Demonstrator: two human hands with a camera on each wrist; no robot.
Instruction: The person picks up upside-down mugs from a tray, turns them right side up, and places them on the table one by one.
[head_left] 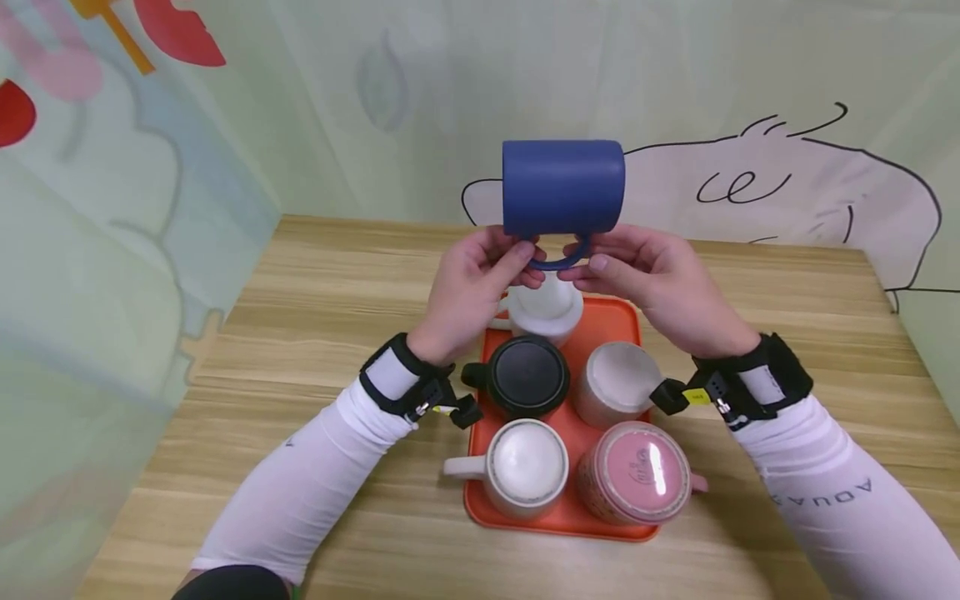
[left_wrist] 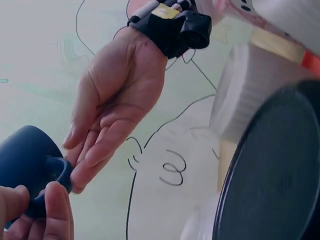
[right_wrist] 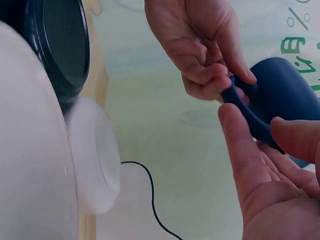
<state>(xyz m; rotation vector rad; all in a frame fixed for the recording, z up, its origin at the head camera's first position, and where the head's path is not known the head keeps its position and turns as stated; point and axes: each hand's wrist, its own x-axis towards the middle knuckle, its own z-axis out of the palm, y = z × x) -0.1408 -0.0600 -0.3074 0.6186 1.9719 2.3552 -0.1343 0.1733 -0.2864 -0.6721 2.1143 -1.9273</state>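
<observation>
A blue mug (head_left: 562, 187) is held up on its side above the far end of the table, its handle (head_left: 553, 264) pointing down. My left hand (head_left: 472, 279) pinches the handle at its left end, thumb on the near side. From the other side, my right hand (head_left: 660, 287) has thumb and fingers at the handle's right part, its fingers fairly straight. In the right wrist view the handle passes between the right thumb and index finger (right_wrist: 237, 130). Below the hands, an orange tray (head_left: 592, 333) carries several mugs.
On the tray stand a black mug (head_left: 528, 377), a white mug (head_left: 527, 462), a pink mug (head_left: 637, 475), a pale cup (head_left: 618, 383) and another white mug (head_left: 546, 304), bases up. The wooden table (head_left: 360, 292) meets a printed cloth backdrop (head_left: 420, 108) behind and at left.
</observation>
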